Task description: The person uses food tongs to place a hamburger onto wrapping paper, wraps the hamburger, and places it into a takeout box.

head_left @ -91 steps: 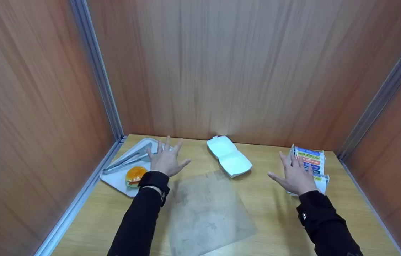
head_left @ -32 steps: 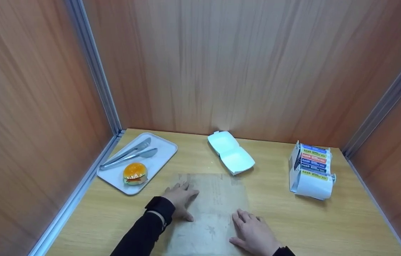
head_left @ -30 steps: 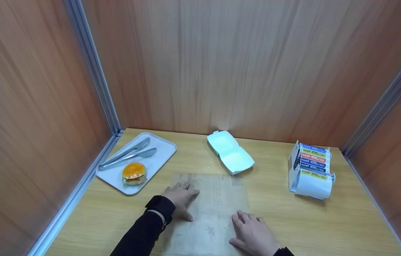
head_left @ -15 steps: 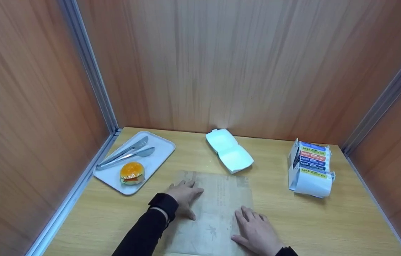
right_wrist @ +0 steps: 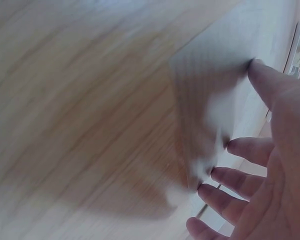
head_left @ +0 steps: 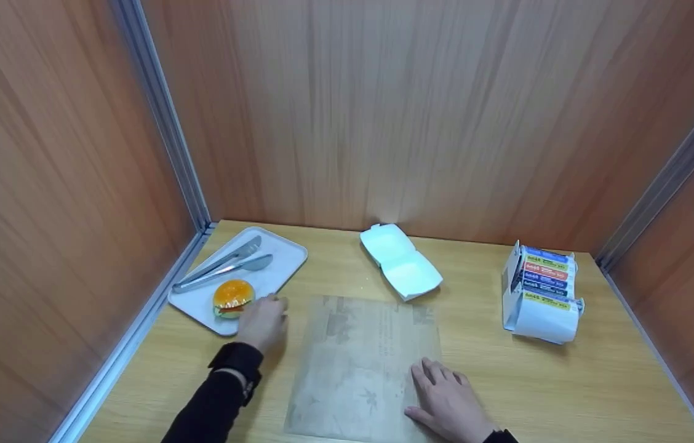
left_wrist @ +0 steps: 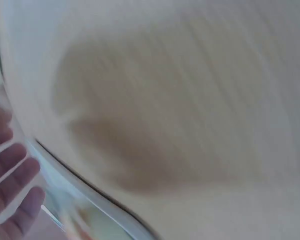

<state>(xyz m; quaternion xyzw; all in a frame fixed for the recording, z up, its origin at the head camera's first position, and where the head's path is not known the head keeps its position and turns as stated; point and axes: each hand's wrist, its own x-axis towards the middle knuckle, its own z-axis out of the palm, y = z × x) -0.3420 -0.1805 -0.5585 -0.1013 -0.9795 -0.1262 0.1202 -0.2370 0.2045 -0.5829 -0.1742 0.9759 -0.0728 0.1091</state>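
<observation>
My left hand (head_left: pixel 262 323) is over the right edge of a white tray (head_left: pixel 284 249), beside a hamburger (head_left: pixel 233 294) with a glossy orange bun. In the left wrist view its fingers (left_wrist: pixel 27 170) are spread and hold nothing. Metal tongs (head_left: pixel 218 271) lie on the tray behind the hamburger. A thin translucent sheet of wrapping paper (head_left: pixel 353 363) with a faint print lies flat in front of me. My right hand (head_left: pixel 448 400) rests on its right edge; in the right wrist view the fingertips (right_wrist: pixel 245 150) press down on the paper.
An open white hinged takeaway box (head_left: pixel 408 274) stands at the back centre. At the right is a white carton (head_left: pixel 544 320) with several coloured labels. Wood-grain panels (head_left: pixel 384 111) enclose the table (head_left: pixel 482 307) at the back and both sides.
My left hand has left the paper's left edge and moved left to the tray beside the hamburger. Earlier, both hands came down from the air onto the paper and straightened it. The right hand stays there.
</observation>
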